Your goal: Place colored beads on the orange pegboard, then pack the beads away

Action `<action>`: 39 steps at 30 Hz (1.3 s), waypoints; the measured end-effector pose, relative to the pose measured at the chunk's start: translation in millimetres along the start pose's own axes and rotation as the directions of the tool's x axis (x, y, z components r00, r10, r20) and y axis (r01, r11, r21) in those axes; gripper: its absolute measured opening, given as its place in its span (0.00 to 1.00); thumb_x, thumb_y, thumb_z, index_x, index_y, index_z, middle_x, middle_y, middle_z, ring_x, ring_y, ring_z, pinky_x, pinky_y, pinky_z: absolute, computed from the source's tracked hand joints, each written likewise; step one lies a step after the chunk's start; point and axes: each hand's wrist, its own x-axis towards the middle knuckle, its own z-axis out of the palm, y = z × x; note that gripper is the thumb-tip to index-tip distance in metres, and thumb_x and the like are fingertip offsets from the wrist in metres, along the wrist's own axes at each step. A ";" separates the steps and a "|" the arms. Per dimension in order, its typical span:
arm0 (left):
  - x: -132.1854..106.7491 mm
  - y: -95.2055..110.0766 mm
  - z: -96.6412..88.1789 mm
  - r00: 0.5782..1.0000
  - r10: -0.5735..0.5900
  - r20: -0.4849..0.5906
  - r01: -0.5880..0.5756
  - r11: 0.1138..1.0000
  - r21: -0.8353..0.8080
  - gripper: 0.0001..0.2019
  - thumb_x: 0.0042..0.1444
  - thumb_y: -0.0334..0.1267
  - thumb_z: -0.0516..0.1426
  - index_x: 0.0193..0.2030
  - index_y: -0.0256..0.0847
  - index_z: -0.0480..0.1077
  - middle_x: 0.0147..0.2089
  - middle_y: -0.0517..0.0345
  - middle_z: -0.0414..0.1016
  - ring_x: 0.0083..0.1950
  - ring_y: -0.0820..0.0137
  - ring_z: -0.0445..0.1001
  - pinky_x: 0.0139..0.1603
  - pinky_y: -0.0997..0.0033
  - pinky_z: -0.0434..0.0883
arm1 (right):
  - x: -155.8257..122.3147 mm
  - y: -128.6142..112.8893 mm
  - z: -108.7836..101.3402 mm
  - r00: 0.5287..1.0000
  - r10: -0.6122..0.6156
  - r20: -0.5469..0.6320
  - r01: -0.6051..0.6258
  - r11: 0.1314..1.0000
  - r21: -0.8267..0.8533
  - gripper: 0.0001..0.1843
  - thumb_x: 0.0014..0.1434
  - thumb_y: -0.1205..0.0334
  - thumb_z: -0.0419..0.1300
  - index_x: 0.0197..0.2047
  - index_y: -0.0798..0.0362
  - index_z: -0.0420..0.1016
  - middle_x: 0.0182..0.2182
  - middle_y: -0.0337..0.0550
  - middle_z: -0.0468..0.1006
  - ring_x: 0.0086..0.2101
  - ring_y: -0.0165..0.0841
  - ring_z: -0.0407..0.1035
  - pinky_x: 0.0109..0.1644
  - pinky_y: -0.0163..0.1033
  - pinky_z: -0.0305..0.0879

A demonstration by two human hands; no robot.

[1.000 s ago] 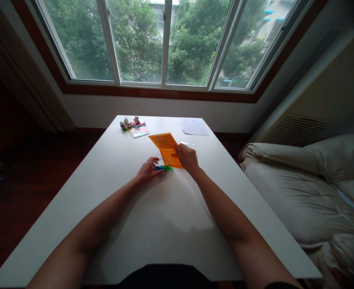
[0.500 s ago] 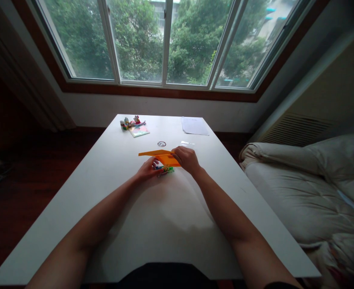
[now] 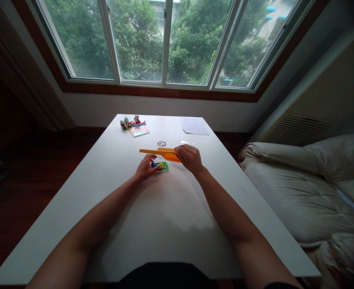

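Observation:
My right hand (image 3: 189, 157) is closed on an orange sheet (image 3: 160, 152), which I see nearly edge-on, hanging flat a little above the white table (image 3: 170, 216). Under its near edge lies a small bundle of green, blue and yellow pieces (image 3: 161, 165). My left hand (image 3: 145, 167) rests on the table with its fingertips pinched on the left side of that bundle. Both hands sit close together near the table's middle.
At the far left of the table lie small colourful toy pieces (image 3: 130, 122) beside a pink and green card (image 3: 139, 131). A white paper (image 3: 194, 126) lies at the far right, a small ring-shaped thing (image 3: 161, 143) behind the sheet. A cream quilt (image 3: 315, 188) lies right of the table.
The orange sheet stood tilted up with its face toward me; my right hand has swung it down to nearly flat. That uncovered the ring-shaped thing. My left hand with the bundle shifted slightly forward.

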 end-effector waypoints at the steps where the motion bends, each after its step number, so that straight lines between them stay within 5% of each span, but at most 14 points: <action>1: 0.1 0.7 -0.8 1.000 0.010 -0.008 -0.010 1.000 0.007 0.22 0.55 0.45 0.63 0.55 0.45 0.65 0.53 0.51 0.70 0.48 0.63 0.74 0.49 0.58 0.74 | -0.1 1.0 0.2 1.000 0.007 -0.014 -0.007 1.000 0.000 0.25 0.66 0.36 0.53 0.39 0.49 0.78 0.36 0.48 0.78 0.39 0.37 0.69 0.47 0.40 0.64; 9: 2.1 3.7 -6.1 0.991 0.096 -0.093 -0.089 0.993 0.072 0.19 0.54 0.40 0.63 0.52 0.45 0.67 0.53 0.52 0.69 0.56 0.60 0.71 0.58 0.53 0.70 | -3.5 7.5 5.5 0.999 -0.002 -0.053 0.000 0.999 -0.033 0.25 0.69 0.39 0.50 0.39 0.49 0.77 0.36 0.48 0.78 0.39 0.37 0.70 0.48 0.41 0.63; 14: 1.1 1.9 -3.5 0.995 0.041 -0.096 -0.034 0.997 0.073 0.20 0.54 0.41 0.63 0.53 0.44 0.68 0.52 0.51 0.71 0.54 0.59 0.72 0.55 0.54 0.72 | -7.0 4.8 14.3 0.999 -0.054 -0.004 0.054 0.998 -0.045 0.24 0.69 0.40 0.50 0.41 0.49 0.77 0.38 0.48 0.79 0.39 0.37 0.70 0.49 0.42 0.63; 19: 1.5 3.7 -4.2 0.990 0.102 -0.100 -0.101 0.995 0.019 0.21 0.56 0.38 0.61 0.56 0.45 0.66 0.56 0.50 0.68 0.55 0.61 0.72 0.54 0.57 0.73 | -5.4 9.1 17.8 0.988 0.010 -0.154 -0.019 0.998 -0.056 0.24 0.71 0.42 0.47 0.39 0.50 0.75 0.37 0.49 0.78 0.38 0.36 0.69 0.47 0.41 0.64; 22: 1.5 8.2 -6.7 0.974 0.165 -0.157 -0.161 0.986 0.036 0.19 0.57 0.37 0.60 0.55 0.45 0.66 0.59 0.49 0.67 0.60 0.60 0.69 0.58 0.55 0.71 | -4.3 21.4 17.7 0.922 0.155 -0.355 -0.171 0.985 -0.013 0.25 0.71 0.43 0.46 0.35 0.52 0.70 0.29 0.42 0.73 0.31 0.31 0.65 0.40 0.37 0.62; 25: 0.4 14.1 -9.4 0.962 0.206 -0.180 -0.195 0.978 0.075 0.20 0.58 0.37 0.59 0.58 0.45 0.64 0.61 0.47 0.67 0.62 0.59 0.68 0.60 0.53 0.70 | -4.6 43.7 19.1 0.785 0.395 -0.477 -0.371 0.917 0.148 0.26 0.70 0.41 0.47 0.31 0.53 0.65 0.23 0.35 0.65 0.26 0.27 0.58 0.32 0.33 0.57; 29: -2.4 22.7 -12.0 0.958 0.252 -0.133 -0.231 0.960 0.159 0.26 0.58 0.38 0.59 0.64 0.45 0.61 0.61 0.46 0.68 0.62 0.57 0.67 0.63 0.51 0.67 | -8.1 82.4 23.0 0.623 0.623 -0.473 -0.444 0.779 0.442 0.23 0.66 0.40 0.49 0.34 0.53 0.65 0.28 0.36 0.67 0.29 0.26 0.62 0.30 0.29 0.60; 32: -4.5 28.9 -12.2 0.955 0.297 -0.016 -0.285 0.928 0.242 0.32 0.58 0.43 0.61 0.68 0.46 0.59 0.65 0.45 0.65 0.65 0.54 0.64 0.66 0.49 0.64 | -11.8 105.3 24.5 0.531 0.751 -0.392 -0.444 0.641 0.626 0.19 0.64 0.45 0.51 0.46 0.51 0.68 0.38 0.40 0.73 0.30 0.26 0.68 0.26 0.28 0.62; 35: -6.0 33.4 -11.2 0.942 0.327 0.080 -0.336 0.900 0.278 0.38 0.56 0.49 0.63 0.71 0.47 0.56 0.68 0.44 0.62 0.67 0.51 0.61 0.67 0.47 0.61 | -14.2 116.6 23.5 0.510 0.816 -0.272 -0.433 0.517 0.739 0.22 0.62 0.50 0.52 0.57 0.47 0.66 0.46 0.42 0.74 0.31 0.27 0.73 0.24 0.28 0.64; 39: -7.8 37.0 -10.9 0.930 0.354 0.099 -0.368 0.898 0.243 0.35 0.59 0.51 0.61 0.71 0.47 0.58 0.68 0.44 0.63 0.67 0.52 0.63 0.67 0.47 0.61 | -14.7 118.5 20.9 0.541 0.821 -0.182 -0.381 0.432 0.817 0.20 0.59 0.53 0.54 0.54 0.47 0.69 0.49 0.42 0.75 0.37 0.31 0.76 0.31 0.33 0.75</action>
